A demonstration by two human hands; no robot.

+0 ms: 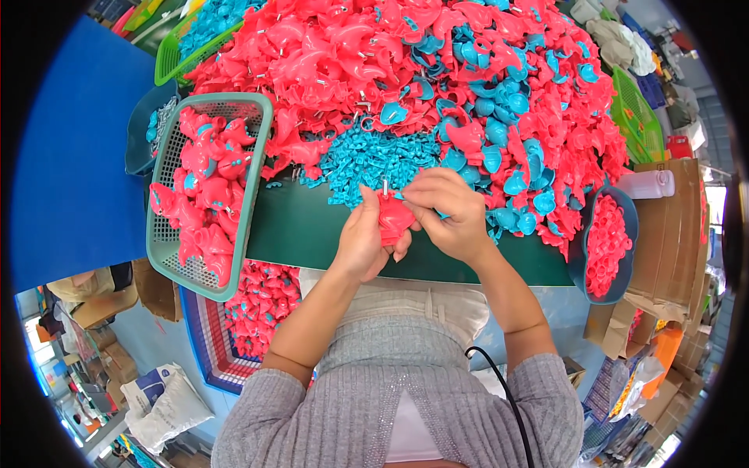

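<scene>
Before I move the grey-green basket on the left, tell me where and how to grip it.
Probably grip the grey-green basket by the near halves of its long rims, one hand coming from each side: the lip is exposed there, while pink pieces fill the middle and the pile crowds its far right corner.

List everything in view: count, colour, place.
Held piece: one, pink, between the hands
Heaped pieces: uncountable, pink, table's far side
Cup pieces: many, teal, heap's right half
Small pieces: many, teal, before the heap
Mesh basket: one, grey-green, left
Other baskets: at least two, bright green, upper left and right
Tubs: two, blue, left and right
Table: one, dark green, centre
Crate: one, blue and red, lower left
Sack: one, white, lower left
Bottle: one, pale, right
Cardboard boxes: several, brown, both sides
Sleeves: two, grey, bottom
Left hand: one, bare, holding the piece
Right hand: one, bare, touching it
</scene>
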